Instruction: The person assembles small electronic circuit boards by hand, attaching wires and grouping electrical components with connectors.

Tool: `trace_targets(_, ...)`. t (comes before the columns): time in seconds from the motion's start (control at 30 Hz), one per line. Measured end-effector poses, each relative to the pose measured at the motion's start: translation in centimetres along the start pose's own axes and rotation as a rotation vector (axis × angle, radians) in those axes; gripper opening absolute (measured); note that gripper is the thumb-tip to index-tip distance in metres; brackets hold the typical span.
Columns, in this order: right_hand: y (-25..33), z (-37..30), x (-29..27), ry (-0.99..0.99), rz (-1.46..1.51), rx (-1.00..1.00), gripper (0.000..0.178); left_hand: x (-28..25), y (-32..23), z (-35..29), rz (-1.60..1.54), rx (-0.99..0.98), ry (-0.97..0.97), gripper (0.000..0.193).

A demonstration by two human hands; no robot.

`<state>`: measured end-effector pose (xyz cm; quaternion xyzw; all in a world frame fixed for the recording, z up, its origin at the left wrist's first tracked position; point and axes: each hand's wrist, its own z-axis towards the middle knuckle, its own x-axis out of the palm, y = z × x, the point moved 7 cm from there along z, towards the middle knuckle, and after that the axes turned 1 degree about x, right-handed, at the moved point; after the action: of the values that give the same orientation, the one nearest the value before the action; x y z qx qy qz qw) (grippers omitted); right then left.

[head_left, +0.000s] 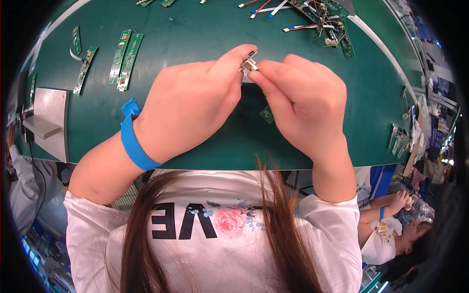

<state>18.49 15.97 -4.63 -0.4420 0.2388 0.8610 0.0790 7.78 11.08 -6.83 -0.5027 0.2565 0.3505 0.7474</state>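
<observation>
Over the green table, my left hand [198,97] pinches a small circuit board [250,63] between thumb and fingers. A silvery connector and a white part show on the piece. My right hand [305,93] closes thumb and forefinger on its right end. Most of the board is hidden by my fingers. A blue wrist strap [135,141] circles my left wrist. Beneath my right hand, partly covered by it, a small green board [266,114] lies on the table.
Long green circuit boards [129,61] lie at the left, beside a metal bracket [51,122]. A tangled pile of boards and wires [332,29] sits at the far right. More boards [398,139] rest by the right edge. Another person's hands [400,201] work at the lower right.
</observation>
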Motion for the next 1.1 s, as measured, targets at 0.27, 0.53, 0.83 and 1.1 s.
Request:
trace_targets(0.27,-1.0,0.5,0.1,0.062,0.292,0.116,0.004,0.8,0.7,-0.1,-0.247,-0.011,0.136,0.031)
trace_targets(0.53,0.2,0.0,-0.2,0.161,0.203,0.171,0.004,0.6,-1.1,-0.9,-0.089,0.149,0.108,0.028)
trace_targets(0.83,-10.2,-3.6,-4.5,0.212,0.391,0.767,0.018,-6.5,2.6,-0.7,0.050,-0.058,0.002,0.035)
trace_targets(1.1,-16.1,-7.0,-13.5,-0.104,-1.019,0.678,0.033,-9.7,8.7,-6.7,0.357,-0.362,-0.013,0.022)
